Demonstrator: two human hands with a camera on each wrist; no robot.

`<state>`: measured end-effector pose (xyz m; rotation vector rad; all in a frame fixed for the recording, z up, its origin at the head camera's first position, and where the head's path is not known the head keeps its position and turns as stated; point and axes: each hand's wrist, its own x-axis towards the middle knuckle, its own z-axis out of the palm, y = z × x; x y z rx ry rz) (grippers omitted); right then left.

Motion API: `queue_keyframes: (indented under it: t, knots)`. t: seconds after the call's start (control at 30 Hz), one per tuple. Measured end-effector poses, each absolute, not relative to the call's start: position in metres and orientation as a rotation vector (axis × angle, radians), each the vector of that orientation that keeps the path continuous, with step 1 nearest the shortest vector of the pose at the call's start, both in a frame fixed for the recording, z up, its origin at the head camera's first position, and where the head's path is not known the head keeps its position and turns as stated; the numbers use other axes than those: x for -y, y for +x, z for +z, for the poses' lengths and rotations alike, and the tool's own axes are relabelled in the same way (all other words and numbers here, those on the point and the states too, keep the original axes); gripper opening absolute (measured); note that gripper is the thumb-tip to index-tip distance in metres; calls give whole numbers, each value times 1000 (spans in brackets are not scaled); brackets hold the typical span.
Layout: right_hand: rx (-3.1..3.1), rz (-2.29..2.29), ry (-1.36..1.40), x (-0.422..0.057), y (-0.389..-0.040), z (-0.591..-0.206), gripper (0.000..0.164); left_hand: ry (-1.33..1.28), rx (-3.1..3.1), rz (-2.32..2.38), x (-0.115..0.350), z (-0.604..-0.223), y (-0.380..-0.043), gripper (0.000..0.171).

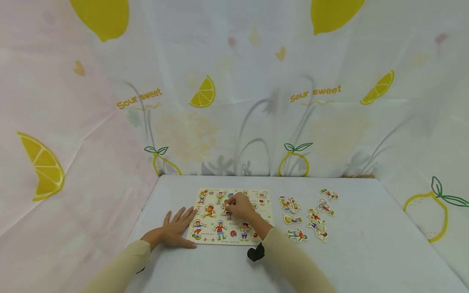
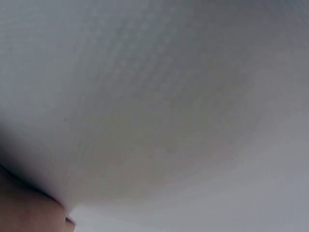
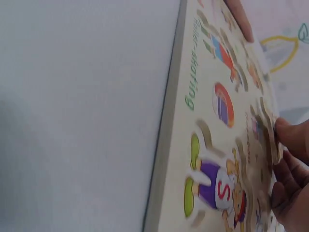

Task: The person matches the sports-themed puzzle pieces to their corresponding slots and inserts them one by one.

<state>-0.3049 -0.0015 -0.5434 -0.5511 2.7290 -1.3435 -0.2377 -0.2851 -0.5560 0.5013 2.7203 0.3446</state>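
My right hand (image 1: pixel 242 206) reaches over a pale puzzle board (image 1: pixel 210 227) and pinches a flat puzzle piece (image 1: pixel 223 212) between thumb and fingertips. In the right wrist view this piece (image 3: pixel 272 133) stands tilted on edge, close over a recess of the board. Printed and inlaid sports figures cover the board, among them a skateboarder (image 1: pixel 198 228), a roller-skater (image 1: pixel 220 230) and a figure with an S on its shirt (image 1: pixel 244 231). Palm down on the table, my left hand (image 1: pixel 174 231) spreads its fingers, fingertips right at the board's left edge. The left wrist view shows mostly blurred white cloth (image 2: pixel 193 135).
Several loose figure pieces lie right of the board, including one at the front (image 1: pixel 297 235), one lying sideways (image 1: pixel 292 219) and a cyclist-like piece (image 1: pixel 325 207). White cloth covers the table (image 1: pixel 366 244). A lemon-print curtain (image 1: pixel 234 122) hangs behind and at both sides.
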Motion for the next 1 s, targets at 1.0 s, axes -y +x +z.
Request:
queue_keyframes:
  t: [1.0]
  knots:
    - [-2881, -1217, -324, 68, -287, -553, 14, 570, -2686, 413, 283, -543, -233, 125]
